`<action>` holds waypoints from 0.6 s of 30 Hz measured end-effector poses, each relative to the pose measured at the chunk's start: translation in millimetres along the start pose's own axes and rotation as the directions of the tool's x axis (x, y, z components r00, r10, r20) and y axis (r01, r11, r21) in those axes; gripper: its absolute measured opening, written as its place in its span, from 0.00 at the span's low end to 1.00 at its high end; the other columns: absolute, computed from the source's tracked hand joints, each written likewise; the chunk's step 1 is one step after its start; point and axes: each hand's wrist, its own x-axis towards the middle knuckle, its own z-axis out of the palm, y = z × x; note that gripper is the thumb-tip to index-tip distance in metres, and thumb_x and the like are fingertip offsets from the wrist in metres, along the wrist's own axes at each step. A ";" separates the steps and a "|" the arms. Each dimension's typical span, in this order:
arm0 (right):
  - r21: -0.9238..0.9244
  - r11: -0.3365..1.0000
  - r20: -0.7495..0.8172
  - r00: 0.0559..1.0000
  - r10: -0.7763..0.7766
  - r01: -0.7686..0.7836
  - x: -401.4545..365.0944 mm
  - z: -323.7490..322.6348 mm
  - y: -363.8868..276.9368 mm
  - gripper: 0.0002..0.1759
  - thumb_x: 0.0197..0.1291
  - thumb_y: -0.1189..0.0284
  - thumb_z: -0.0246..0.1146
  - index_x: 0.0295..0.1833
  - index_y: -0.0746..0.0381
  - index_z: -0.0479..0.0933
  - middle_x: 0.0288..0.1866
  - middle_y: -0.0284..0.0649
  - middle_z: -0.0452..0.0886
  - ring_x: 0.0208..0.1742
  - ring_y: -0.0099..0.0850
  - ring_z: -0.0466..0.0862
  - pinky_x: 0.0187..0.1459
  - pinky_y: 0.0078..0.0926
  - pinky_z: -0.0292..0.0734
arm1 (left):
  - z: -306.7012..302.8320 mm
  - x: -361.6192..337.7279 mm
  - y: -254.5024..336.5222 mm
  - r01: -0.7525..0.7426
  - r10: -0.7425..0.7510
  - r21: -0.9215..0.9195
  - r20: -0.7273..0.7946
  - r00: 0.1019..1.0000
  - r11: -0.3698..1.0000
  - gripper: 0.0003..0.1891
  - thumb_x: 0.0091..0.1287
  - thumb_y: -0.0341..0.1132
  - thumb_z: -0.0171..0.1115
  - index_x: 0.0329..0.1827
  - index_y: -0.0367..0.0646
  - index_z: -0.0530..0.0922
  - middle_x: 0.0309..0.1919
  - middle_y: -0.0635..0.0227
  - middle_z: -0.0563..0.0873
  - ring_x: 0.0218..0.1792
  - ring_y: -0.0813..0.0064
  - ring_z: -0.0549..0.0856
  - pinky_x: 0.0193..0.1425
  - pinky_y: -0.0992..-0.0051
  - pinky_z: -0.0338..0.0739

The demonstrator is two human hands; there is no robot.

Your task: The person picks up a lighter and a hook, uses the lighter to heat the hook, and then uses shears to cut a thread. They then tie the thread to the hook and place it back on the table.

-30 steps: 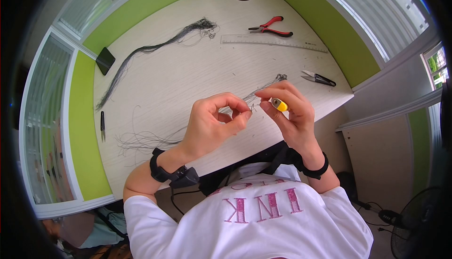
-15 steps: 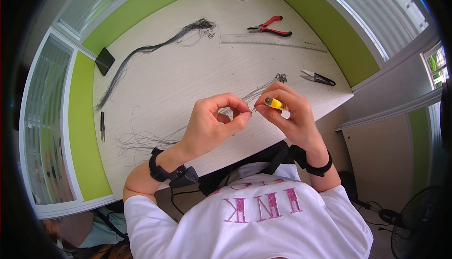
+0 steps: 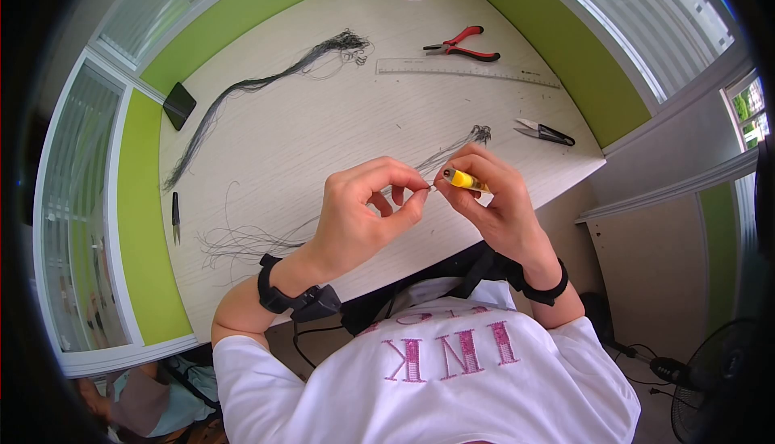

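My left hand [image 3: 363, 210] pinches a thin dark thread between thumb and forefinger, over the front part of the table. Almost touching its fingertips, my right hand [image 3: 494, 198] is closed around a yellow lighter-like tool [image 3: 462, 180] with a metal end, its thumb and forefinger pinched at the same thread. Beneath and behind the hands lies a bundle of dark threads [image 3: 452, 151], with small loops at its far end and loose ends [image 3: 250, 242] spread out to the left.
A longer bundle of dark threads [image 3: 266, 81] lies at the back left. Red-handled pliers [image 3: 468, 46] and a clear ruler [image 3: 468, 71] are at the back right. Thread snips [image 3: 546, 132] lie right, another pair [image 3: 176, 218] left, near a black flat object [image 3: 179, 106].
The yellow tool has tilted and shifted slightly left in my right hand. My left hand's fingers have moved a little. At the lower left, another person has shifted.
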 end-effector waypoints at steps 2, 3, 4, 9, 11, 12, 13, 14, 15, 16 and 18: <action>-0.006 1.000 0.005 1.000 0.003 -0.003 -0.1 0.2 0.1 0.08 0.54 0.81 0.61 0.40 0.69 0.73 0.35 0.38 0.75 0.32 0.27 0.77 0.32 0.20 0.72 | -0.2 -0.7 0.1 -0.033 0.033 0.051 0.007 0.999 0.998 0.04 0.56 0.22 0.62 0.33 0.37 0.81 0.32 0.68 0.84 0.30 0.84 0.81 0.26 0.87 0.74; -0.009 1.000 0.006 1.000 0.001 -0.001 -0.2 0.3 -0.1 0.08 0.54 0.81 0.61 0.40 0.69 0.73 0.35 0.38 0.75 0.32 0.27 0.77 0.32 0.20 0.72 | 0.7 -1.3 -0.1 -0.062 0.063 0.081 -0.014 0.998 0.995 0.04 0.55 0.22 0.63 0.32 0.38 0.81 0.32 0.68 0.84 0.29 0.84 0.81 0.26 0.87 0.74; -0.012 1.000 0.007 1.000 0.001 0.000 -0.3 0.4 -0.4 0.08 0.54 0.80 0.61 0.40 0.69 0.73 0.35 0.38 0.75 0.32 0.27 0.77 0.32 0.20 0.72 | 1.4 -1.7 -0.4 -0.089 0.094 0.112 -0.033 0.995 0.990 0.04 0.54 0.21 0.63 0.32 0.38 0.81 0.32 0.68 0.84 0.28 0.84 0.81 0.25 0.87 0.74; -0.020 1.000 0.010 1.000 -0.002 0.002 -0.6 0.8 -2.3 0.08 0.54 0.80 0.61 0.40 0.69 0.73 0.36 0.38 0.75 0.32 0.27 0.77 0.32 0.20 0.72 | 3.1 -2.1 -0.3 -0.159 0.171 0.167 -0.061 0.983 0.973 0.06 0.51 0.20 0.64 0.30 0.38 0.80 0.31 0.68 0.83 0.27 0.83 0.81 0.22 0.87 0.72; -0.017 1.000 0.011 1.000 0.003 -0.002 -0.8 1.4 -2.5 0.08 0.54 0.80 0.61 0.41 0.69 0.73 0.36 0.38 0.75 0.32 0.27 0.77 0.32 0.20 0.72 | 3.2 -2.2 -1.1 -0.199 0.217 0.216 -0.067 0.974 0.956 0.06 0.51 0.20 0.65 0.30 0.38 0.79 0.31 0.68 0.83 0.27 0.83 0.81 0.21 0.87 0.72; -0.009 1.000 0.013 1.000 0.009 -0.009 -1.0 2.0 -2.5 0.08 0.54 0.81 0.61 0.41 0.69 0.73 0.36 0.38 0.75 0.32 0.28 0.77 0.32 0.20 0.72 | 3.1 -2.4 -3.1 -0.250 0.274 0.259 -0.062 0.960 0.933 0.07 0.50 0.20 0.65 0.31 0.38 0.79 0.31 0.68 0.83 0.27 0.82 0.80 0.20 0.87 0.72; 0.000 1.000 0.015 1.000 0.016 -0.016 -1.3 2.4 -2.5 0.08 0.54 0.81 0.61 0.41 0.69 0.74 0.36 0.38 0.75 0.32 0.28 0.77 0.32 0.20 0.72 | 3.0 -2.5 -4.6 -0.300 0.330 0.301 -0.054 0.942 0.905 0.07 0.50 0.19 0.65 0.31 0.38 0.79 0.31 0.68 0.83 0.26 0.82 0.80 0.20 0.87 0.71; 0.000 1.000 0.012 1.000 0.017 -0.017 -1.6 1.8 -3.1 0.08 0.54 0.81 0.61 0.41 0.69 0.74 0.36 0.38 0.75 0.32 0.28 0.77 0.32 0.20 0.72 | 2.9 -2.3 -5.2 -0.301 0.330 0.300 -0.051 0.943 0.905 0.07 0.50 0.19 0.65 0.31 0.38 0.79 0.31 0.68 0.83 0.26 0.82 0.80 0.20 0.87 0.71; -0.001 0.999 0.035 0.999 0.034 -0.034 -1.0 0.0 -4.2 0.08 0.54 0.81 0.61 0.41 0.68 0.74 0.36 0.38 0.75 0.32 0.28 0.77 0.32 0.20 0.72 | 2.6 -1.9 -5.7 -0.318 0.345 0.309 -0.038 0.938 0.896 0.07 0.50 0.19 0.65 0.31 0.38 0.79 0.31 0.68 0.83 0.26 0.82 0.80 0.20 0.86 0.72; -0.003 0.999 0.057 0.997 0.050 -0.050 -0.3 -1.7 -4.9 0.07 0.54 0.81 0.61 0.40 0.68 0.74 0.36 0.38 0.75 0.32 0.28 0.77 0.32 0.20 0.72 | 2.4 -1.4 -6.0 -0.334 0.360 0.318 -0.024 0.932 0.887 0.08 0.50 0.19 0.65 0.31 0.38 0.78 0.31 0.68 0.83 0.26 0.81 0.79 0.20 0.86 0.72; 0.002 0.999 0.052 0.998 0.045 -0.045 0.1 -4.9 -5.0 0.07 0.55 0.80 0.60 0.40 0.68 0.75 0.35 0.38 0.75 0.31 0.27 0.76 0.32 0.20 0.71 | 3.3 -0.4 -4.6 -0.281 0.298 0.267 -0.024 0.954 0.922 0.07 0.51 0.20 0.64 0.32 0.38 0.79 0.31 0.68 0.83 0.26 0.82 0.79 0.21 0.86 0.72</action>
